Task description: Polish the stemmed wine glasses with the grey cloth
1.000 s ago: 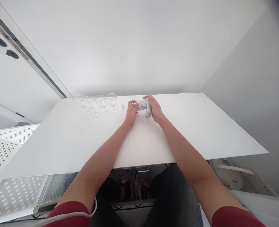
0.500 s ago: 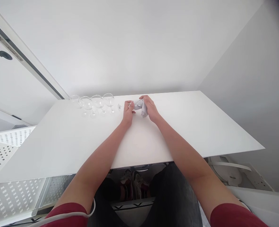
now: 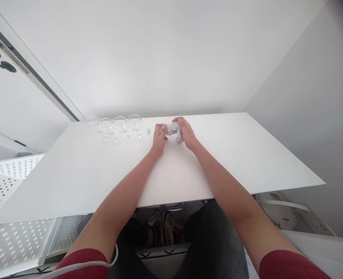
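A clear wine glass lies tilted on its side between my hands, its foot pointing left and its bowl to the right. My left hand is closed around the glass near the stem and lower bowl. At the rim end, my right hand presses a pale grey cloth against the bowl. Part of the cloth shows through the glass, and one corner hangs below my right fingers. The fingertips of my right hand are partly hidden behind the cloth and bowl.
Several clear stemmed glasses stand upright to the left on the white table, near its back edge. A white wall rises behind. White perforated panels are at lower left, and a white cable crosses my left sleeve.
Both hands, with the glass and cloth, appear slightly further right in view, as do the standing glasses. The grip on the glass and cloth looks the same.
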Demonstrator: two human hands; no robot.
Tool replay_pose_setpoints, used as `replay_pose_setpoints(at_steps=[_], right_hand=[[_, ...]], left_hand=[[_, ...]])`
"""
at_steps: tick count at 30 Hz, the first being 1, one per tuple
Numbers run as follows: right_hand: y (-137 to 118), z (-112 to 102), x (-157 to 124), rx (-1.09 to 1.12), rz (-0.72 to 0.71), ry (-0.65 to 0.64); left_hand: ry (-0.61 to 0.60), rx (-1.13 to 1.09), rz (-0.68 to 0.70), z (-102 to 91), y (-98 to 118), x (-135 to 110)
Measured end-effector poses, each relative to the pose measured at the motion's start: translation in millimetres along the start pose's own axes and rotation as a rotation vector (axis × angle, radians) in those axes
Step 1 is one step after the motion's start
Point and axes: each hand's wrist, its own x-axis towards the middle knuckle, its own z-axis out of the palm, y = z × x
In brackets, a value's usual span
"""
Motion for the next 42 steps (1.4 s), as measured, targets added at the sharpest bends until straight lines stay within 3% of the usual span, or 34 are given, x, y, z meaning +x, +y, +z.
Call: replay_pose_setpoints(at_steps=[6,9,12,15,19,23,29,35,42], right_hand=[[-3.6,6.3,-3.5,-0.034,-0.010,-0.161],[-3.8,3.6,-2.1,0.021,0.015,-0.102],[-1.4,-0.7,-1.4,0.026,-0.004,-0.029],[1.0,0.6,-1.3,-0.080,-0.030,-0.075],[1.8,7.0,0.3,-0.079,0.000,-0.150],[1.8,5.6,0.4,0.061,-0.007,-0.080],[-1.9,3.8,-0.8,-0.073,0.001,-0.117],[-1.1,5.9,-0.4,0.028,-0.022,-0.079],[-4.4,10.0,-2.4,-0.051,-0.018,-0.073]], left_hand=[[-0.034,-0.017,-0.004,-0.5,-0.5,1.5],[0.020,-0.075,-0.052,-1.4,-1.8,3.3],[-0.017,-0.066,-0.020,0.5,0.1,2.1],[-0.078,-0.052,0.017,2.4,1.8,0.8],[-0.009,-0.122,-0.063,1.2,-0.5,3.7],[0.019,-0.105,-0.053,1.6,-1.5,4.8],[-0.062,-0.032,0.036,4.1,1.6,0.7],[-0.042,-0.017,0.046,4.0,4.1,0.4],[-0.079,-0.058,0.031,5.2,3.6,1.3]])
